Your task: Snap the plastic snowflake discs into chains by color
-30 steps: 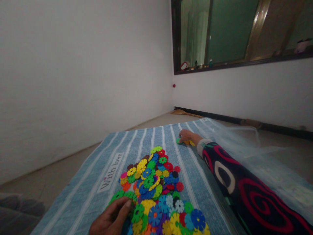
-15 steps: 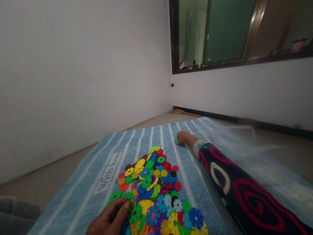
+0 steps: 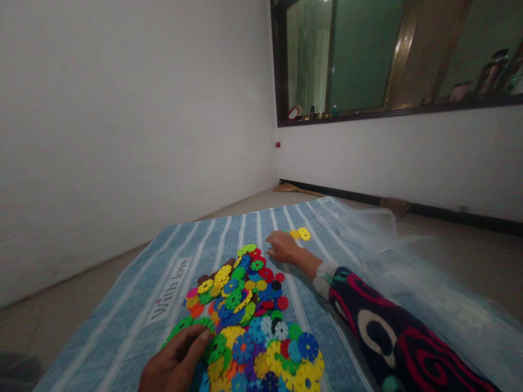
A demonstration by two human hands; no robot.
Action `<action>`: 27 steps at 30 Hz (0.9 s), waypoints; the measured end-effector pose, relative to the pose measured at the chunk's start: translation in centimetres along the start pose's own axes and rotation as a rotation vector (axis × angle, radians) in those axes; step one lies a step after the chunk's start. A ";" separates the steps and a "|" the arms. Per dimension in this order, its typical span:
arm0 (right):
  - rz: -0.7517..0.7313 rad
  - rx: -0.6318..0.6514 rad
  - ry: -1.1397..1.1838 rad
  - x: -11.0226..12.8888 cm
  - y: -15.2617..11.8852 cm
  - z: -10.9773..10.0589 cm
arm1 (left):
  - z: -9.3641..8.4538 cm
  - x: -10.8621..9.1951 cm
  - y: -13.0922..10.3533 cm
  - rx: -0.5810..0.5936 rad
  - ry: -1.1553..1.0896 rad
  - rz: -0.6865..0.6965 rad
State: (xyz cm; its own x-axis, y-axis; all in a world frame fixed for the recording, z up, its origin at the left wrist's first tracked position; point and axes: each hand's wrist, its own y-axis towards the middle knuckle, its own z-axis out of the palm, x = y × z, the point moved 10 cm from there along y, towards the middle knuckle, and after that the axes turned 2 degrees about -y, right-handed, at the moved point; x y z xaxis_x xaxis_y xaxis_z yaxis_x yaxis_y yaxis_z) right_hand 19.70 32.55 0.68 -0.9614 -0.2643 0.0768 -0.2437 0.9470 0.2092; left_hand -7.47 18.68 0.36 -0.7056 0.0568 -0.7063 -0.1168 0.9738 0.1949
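A pile of colourful notched plastic discs [image 3: 239, 310], the flower-shaped linking kind, lies on a striped blue cloth [image 3: 134, 305]. At its near left side my left hand [image 3: 175, 356] has thumb and fingers closed on green notched discs [image 3: 183, 328]; the fingers partly cover them. My right hand [image 3: 281, 246] is stretched out just beyond the pile's far right edge. Its fingers are a little apart and I see nothing between them. Close behind that hand, yellow notched discs [image 3: 303, 234] lie in a short row on the cloth, partly hidden by it.
Clear plastic sheeting or a bag [image 3: 392, 256] lies along the cloth's right side. "With love" is printed on a label [image 3: 169, 291] at the left. White walls [image 3: 143, 120], a dark-framed window [image 3: 359, 60] and a broom [image 3: 288, 188] are farther back.
My right hand has moved left and nearer the pile, letting go of a green disc; the yellow discs behind it now show. My left hand keeps its grip. The view has turned slightly right.
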 end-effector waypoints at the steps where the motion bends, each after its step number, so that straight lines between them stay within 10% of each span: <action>1: -0.061 -0.038 0.008 1.6 -1.2 -0.1 | 0.4 -0.1 0.0 0.044 -0.011 -0.011; 6: -0.168 -0.130 0.126 5.2 -8.5 0.3 | 1.4 -1.5 -0.4 0.155 -0.024 0.034; 15: 0.150 -0.175 0.380 -0.8 -19.8 2.2 | 2.9 -5.5 -2.2 0.249 0.053 0.222; 27: 0.141 -0.239 0.417 -1.8 -21.0 2.9 | 5.7 -8.6 -5.1 0.355 0.196 0.330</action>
State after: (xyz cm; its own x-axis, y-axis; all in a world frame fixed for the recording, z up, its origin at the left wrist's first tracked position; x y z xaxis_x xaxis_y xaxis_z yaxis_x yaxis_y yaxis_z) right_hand 26.19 13.64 -6.65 -0.8380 -0.2336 0.4931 -0.0323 0.9234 0.3826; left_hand 3.16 14.49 1.55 -0.7861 0.3644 -0.4992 0.3543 0.9275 0.1191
